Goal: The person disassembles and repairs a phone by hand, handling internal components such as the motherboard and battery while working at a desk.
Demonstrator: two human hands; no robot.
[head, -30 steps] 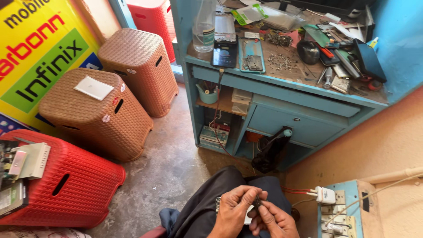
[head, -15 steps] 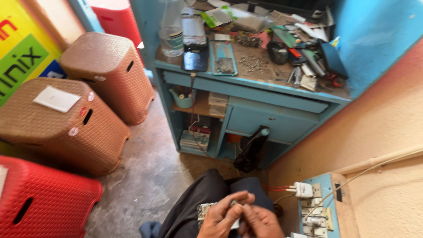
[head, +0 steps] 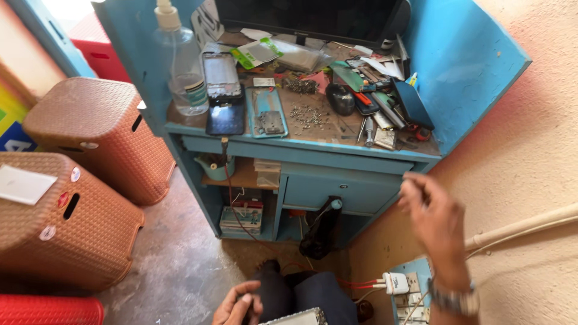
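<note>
Your left hand [head: 239, 306] rests low at the frame's bottom edge, fingers curled against the silvery, rectangular device [head: 295, 318] lying on your dark-trousered lap [head: 301, 292]; only the device's top edge shows, so you cannot tell how firmly it is gripped. Your right hand [head: 432, 219] is raised well apart from the left, blurred, fingers loosely bent and holding nothing visible, a metal-banded watch [head: 453, 299] on the wrist.

Just beside your right wrist: a white plastic charger plug [head: 395, 282] seated in a blue socket board [head: 415, 295], red wire trailing from it.

Ahead: a blue painted wooden desk [head: 313, 150], boxy, with a drawer and open shelves.
- On its worn brown top: a dark glossy phone [head: 225, 117] lying flat; a second phone [head: 221, 74] behind it; a light-blue opened phone back [head: 265, 111] showing metal parts; a scatter of tiny screws [head: 308, 114]; a clear plastic spray bottle [head: 180, 66], upright at the left corner; a heap of screwdrivers and small tools [head: 379, 111] toward the right; a black monitor [head: 313, 18] at the rear.
- On the shelf below: a small teal cup [head: 215, 167].

To the left: two brown woven-pattern plastic stools [head: 90, 150], rounded and slotted, on a rough grey concrete floor [head: 174, 265]; a red plastic stool [head: 48, 310] at the corner.

To the right: coarse peach plaster wall [head: 530, 180] with a pale pipe [head: 524, 229] running along it.
</note>
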